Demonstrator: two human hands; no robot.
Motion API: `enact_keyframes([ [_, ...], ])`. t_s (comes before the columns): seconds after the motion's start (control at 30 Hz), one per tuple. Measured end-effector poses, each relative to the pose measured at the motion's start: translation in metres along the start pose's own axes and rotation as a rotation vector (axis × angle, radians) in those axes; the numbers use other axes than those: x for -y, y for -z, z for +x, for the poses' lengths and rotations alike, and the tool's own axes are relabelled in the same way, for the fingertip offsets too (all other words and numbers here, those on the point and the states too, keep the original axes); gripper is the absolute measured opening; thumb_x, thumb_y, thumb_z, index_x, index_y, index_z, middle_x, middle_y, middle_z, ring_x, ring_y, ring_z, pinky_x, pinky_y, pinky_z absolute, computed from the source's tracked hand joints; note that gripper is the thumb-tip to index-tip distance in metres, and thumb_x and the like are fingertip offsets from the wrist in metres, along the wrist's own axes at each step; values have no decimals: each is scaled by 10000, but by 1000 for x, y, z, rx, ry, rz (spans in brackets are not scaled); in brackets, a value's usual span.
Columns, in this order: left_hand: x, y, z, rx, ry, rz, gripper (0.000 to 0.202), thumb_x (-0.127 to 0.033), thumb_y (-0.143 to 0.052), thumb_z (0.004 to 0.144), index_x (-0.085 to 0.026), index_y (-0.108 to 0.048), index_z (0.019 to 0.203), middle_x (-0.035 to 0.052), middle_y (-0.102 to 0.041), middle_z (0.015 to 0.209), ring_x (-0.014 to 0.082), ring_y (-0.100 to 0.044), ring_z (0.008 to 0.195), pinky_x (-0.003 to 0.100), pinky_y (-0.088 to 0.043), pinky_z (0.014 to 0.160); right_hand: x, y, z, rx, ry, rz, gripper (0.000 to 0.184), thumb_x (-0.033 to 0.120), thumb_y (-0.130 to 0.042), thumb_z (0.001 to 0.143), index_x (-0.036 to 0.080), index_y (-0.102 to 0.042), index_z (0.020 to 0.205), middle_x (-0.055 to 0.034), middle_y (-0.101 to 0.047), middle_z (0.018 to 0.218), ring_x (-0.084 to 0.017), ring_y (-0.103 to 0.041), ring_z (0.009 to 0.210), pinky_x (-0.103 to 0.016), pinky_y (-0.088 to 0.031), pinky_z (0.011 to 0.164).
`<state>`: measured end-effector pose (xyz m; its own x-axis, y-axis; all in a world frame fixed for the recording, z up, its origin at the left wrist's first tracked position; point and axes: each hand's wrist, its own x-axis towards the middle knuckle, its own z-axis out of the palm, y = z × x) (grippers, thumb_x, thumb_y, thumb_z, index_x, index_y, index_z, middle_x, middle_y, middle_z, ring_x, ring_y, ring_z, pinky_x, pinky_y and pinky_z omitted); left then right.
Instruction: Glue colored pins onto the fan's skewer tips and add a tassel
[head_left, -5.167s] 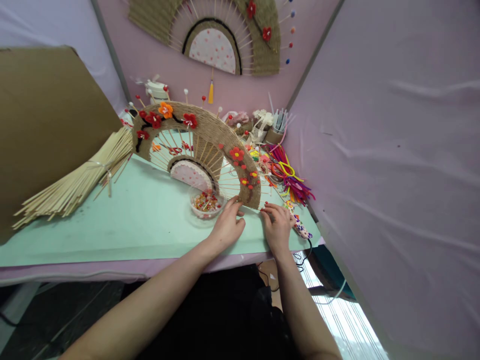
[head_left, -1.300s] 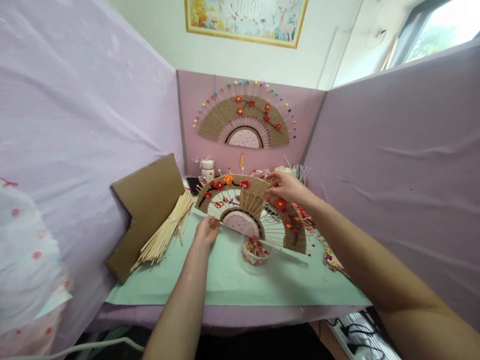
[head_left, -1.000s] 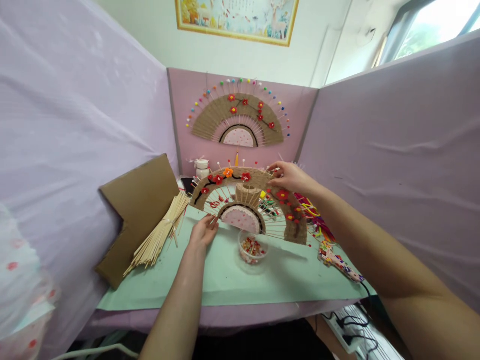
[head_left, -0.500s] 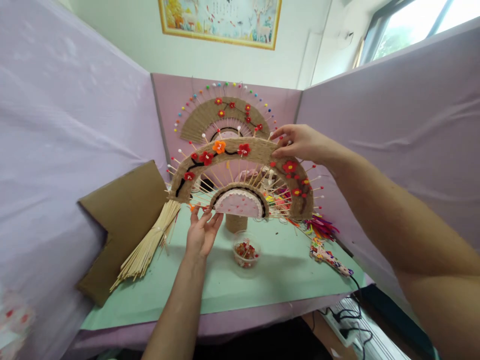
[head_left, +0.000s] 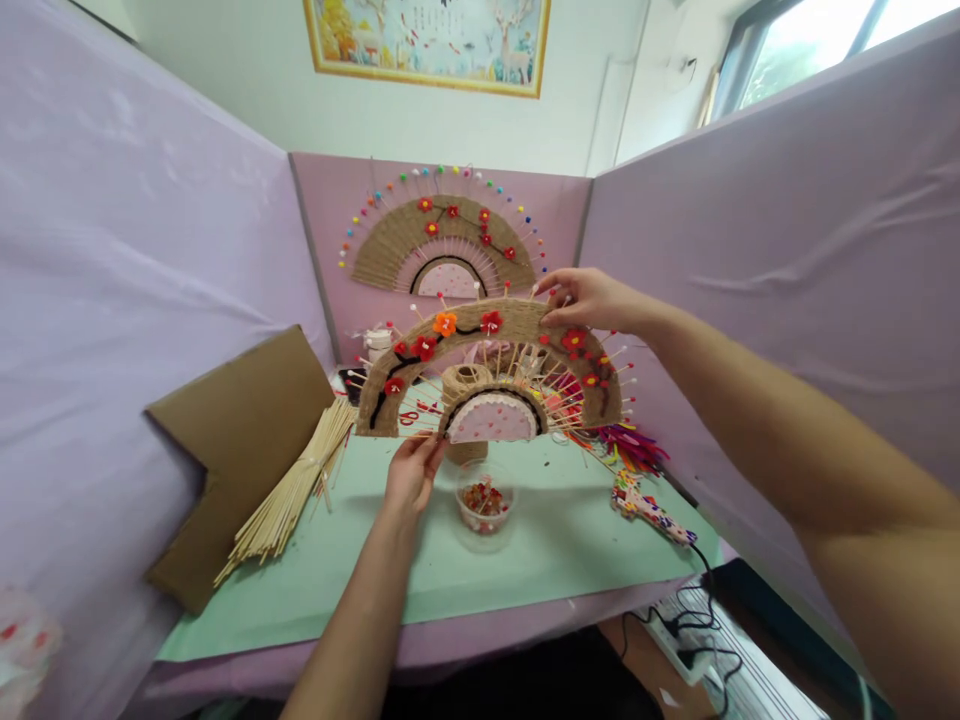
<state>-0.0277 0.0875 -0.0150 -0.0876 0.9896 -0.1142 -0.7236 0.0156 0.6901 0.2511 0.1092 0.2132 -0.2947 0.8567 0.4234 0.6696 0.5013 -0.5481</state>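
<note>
A decorative fan (head_left: 517,314) made of sticks and brown twine is held upright above the table. Red and orange flowers, a dark branch line and bead-tipped sticks decorate its arc. Its pink half-round centre (head_left: 491,418) faces me. My left hand (head_left: 411,472) pinches the lower edge, just left of that centre. At the upper right of the arc, my right hand (head_left: 585,300) grips the rim between thumb and fingers. Below the fan stands a clear plastic tub (head_left: 486,505) of small red and amber beads. A roll of twine (head_left: 466,382) is partly hidden behind it.
A similar fan (head_left: 450,225) hangs on the pink back panel. Bamboo sticks (head_left: 289,490) and bent cardboard (head_left: 232,430) lie on the left. To the right are a patterned glue gun (head_left: 649,510) with a cord and bright fuzzy stems (head_left: 634,447). Side panels enclose the green-covered table (head_left: 525,580).
The held fan has moved lower and levelled, uncovering more of the hanging fan behind. My left hand's fingers have closed onto its lower edge; my right hand has come down with it.
</note>
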Motion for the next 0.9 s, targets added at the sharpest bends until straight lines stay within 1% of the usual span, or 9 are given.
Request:
enact_keyframes([
  [0.13,7,12,1,-70,58,5,205,58,-592,737,-136,-562,678,12,-666,685,99,-663,693,253,-544,817,-12,-22,-2,19,-30,8,434,225,-769,636,179,-637,1047,51,-627,642,-97,-549,550,-214,-449,548],
  [0.3,9,24,-3,-100,163,-1,226,81,-521,746,-134,-577,702,34,-665,694,100,-657,687,198,-538,755,-31,-46,-2,48,-27,-3,439,226,-755,628,179,-642,1049,36,-667,681,-113,-586,599,-227,-470,614],
  [0.43,10,35,-8,-120,290,-11,218,59,-472,769,-119,-579,703,74,-645,675,131,-657,681,224,-550,746,-49,-60,-5,91,-25,31,428,233,-729,633,178,-632,1047,33,-671,687,-125,-604,626,-231,-476,613],
  [0.57,7,42,-14,-134,410,-29,201,28,-445,789,-112,-587,765,102,-643,717,167,-669,724,272,-571,740,-62,-66,-9,125,-51,66,440,292,-731,613,167,-620,1020,37,-654,667,-127,-594,608,-233,-465,590],
  [0.67,5,45,-19,-140,468,-41,175,10,-464,788,-102,-594,821,126,-655,781,187,-676,763,277,-576,697,-67,-66,-13,149,-81,113,469,329,-740,589,172,-604,1010,43,-643,659,-126,-588,598,-231,-455,580],
  [0.77,5,46,-24,-140,489,-42,134,-20,-484,803,-94,-593,822,158,-665,860,193,-682,795,259,-570,678,-70,-66,-16,155,-113,129,494,344,-749,572,177,-591,1009,50,-632,647,-124,-577,576,-232,-442,565],
  [0.9,7,46,-32,-140,491,-23,140,-33,-475,829,-103,-595,811,170,-670,935,179,-685,826,236,-560,698,-72,-64,-16,173,-126,115,493,336,-751,571,184,-582,1008,44,-637,656,-127,-577,585,-234,-442,570],
])
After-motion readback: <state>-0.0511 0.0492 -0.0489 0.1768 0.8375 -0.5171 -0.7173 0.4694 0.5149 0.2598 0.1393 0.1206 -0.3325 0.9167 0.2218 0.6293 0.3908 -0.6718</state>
